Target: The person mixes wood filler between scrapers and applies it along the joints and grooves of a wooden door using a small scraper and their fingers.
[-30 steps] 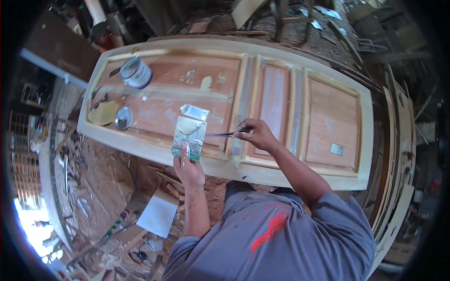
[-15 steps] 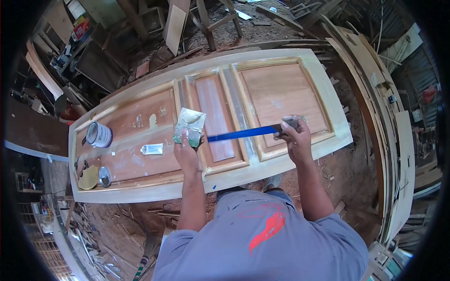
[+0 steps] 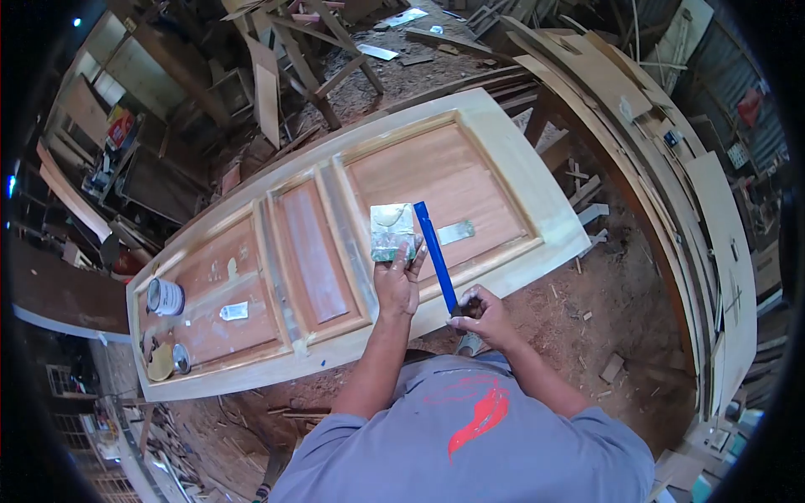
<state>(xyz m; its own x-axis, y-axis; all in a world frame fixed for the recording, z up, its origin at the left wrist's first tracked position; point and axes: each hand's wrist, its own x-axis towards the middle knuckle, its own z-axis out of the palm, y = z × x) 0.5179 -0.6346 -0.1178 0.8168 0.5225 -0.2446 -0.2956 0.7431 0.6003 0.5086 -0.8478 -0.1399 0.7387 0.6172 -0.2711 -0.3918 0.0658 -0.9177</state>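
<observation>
My left hand [image 3: 397, 287] grips a small rectangular palette [image 3: 391, 220] from its lower edge, with pale, creamy filler smeared on its face and green stains near my fingers. In my right hand [image 3: 482, 318], a long, straight, flat blue strip [image 3: 438, 261] is held by its lower end, where a dark part shows between my fingers. The strip's far end rises just right of the palette, beside my left fingertips. Beneath both hands lies a panelled wooden door [image 3: 553, 239]. A small greenish-grey rectangular piece [image 3: 457, 231] rests on its right panel.
A paint can [image 3: 165, 297], a white tube [image 3: 235, 311], an open tin [image 3: 181, 358] and a round yellowish lid [image 3: 160, 363] stand or lie on the door's left part. Long boards [image 3: 646, 159] are stacked along the right. Wooden trestle legs [image 3: 314, 71] stand behind.
The view has shifted toward the door's right end. The blue strip has swung from level to nearly upright, and my right hand has come lower and closer to my body. Both hands keep their hold.
</observation>
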